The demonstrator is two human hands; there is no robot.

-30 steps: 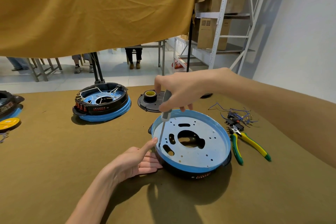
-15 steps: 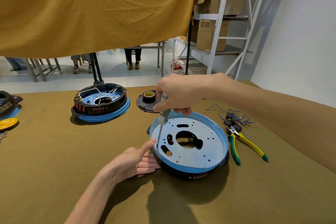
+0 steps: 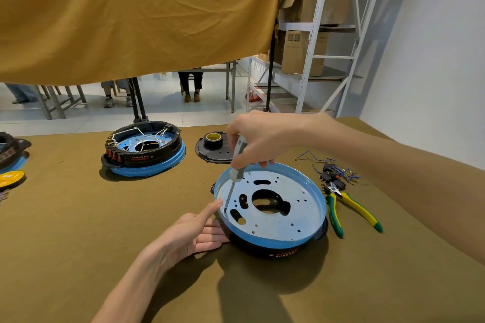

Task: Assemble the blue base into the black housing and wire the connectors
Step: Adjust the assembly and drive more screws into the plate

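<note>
My right hand keeps its grip pinching the screwdriver, tip still at the blue base seated in the black housing on the counter, left hand spread steadying, so fastening continues.

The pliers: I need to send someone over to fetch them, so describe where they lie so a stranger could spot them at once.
Start at the olive-brown table and find the blue base seated in the black housing nearest the person. Just right of it, beside a tangle of blue wires, lie the pliers. Their spread yellow-and-green handles set them apart; no other tool here has those colours.
</note>
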